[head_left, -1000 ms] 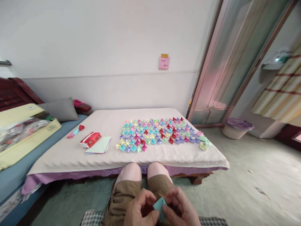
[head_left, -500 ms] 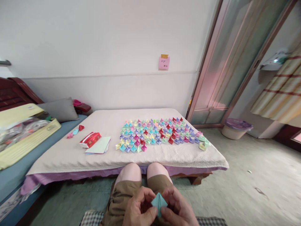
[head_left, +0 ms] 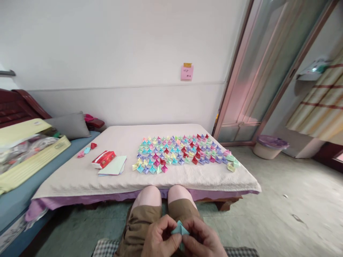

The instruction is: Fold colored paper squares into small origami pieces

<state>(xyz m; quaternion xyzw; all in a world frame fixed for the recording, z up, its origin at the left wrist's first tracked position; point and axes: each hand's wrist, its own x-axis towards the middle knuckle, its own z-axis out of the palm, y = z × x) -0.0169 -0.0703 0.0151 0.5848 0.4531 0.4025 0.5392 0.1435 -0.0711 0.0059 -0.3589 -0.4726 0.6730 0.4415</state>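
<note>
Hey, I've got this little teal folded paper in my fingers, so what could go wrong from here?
The teal folded paper is pinched between your left hand and right hand; pressing too hard might crease or tear it. It's held over your lap, so a slip could drop it there or onto the floor. Your knees are close beside the cream bedcover, so a bump might shift the folded paper pieces on it.

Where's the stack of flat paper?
In the head view, the paper stack lies left of centre on the cream cover, between the red packet and the folded pieces.
</note>
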